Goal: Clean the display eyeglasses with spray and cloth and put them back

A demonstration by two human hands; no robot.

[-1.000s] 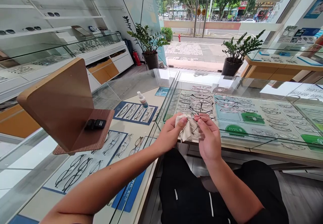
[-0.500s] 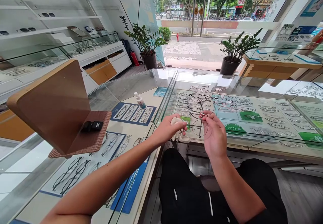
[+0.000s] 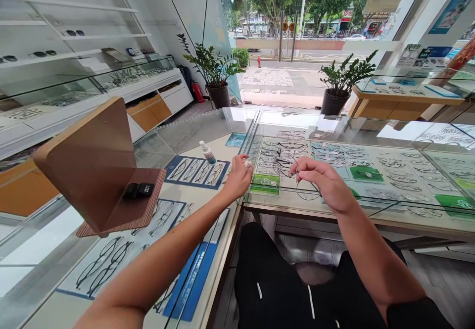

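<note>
Head view, as I monitor it: my left arm point(image 3: 168, 252) enters at the lower left, forearm slanting up and rightward. Left hand point(image 3: 238, 178) has its back up, fingers curled inward, tips partly hidden. My right arm point(image 3: 374, 250) bends at the elbow, forearm angled up and leftward. Right hand point(image 3: 323, 183): thumb and forefinger pinched together. Hands apart, not touching.

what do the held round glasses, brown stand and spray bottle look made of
Round glasses: probably dark metal, judging by the thin rims; lens material unclear. Brown stand: wood or woodlike board, smooth, with a paler edge. Spray bottle: likely smooth white plastic, from its moulded shape.
</note>
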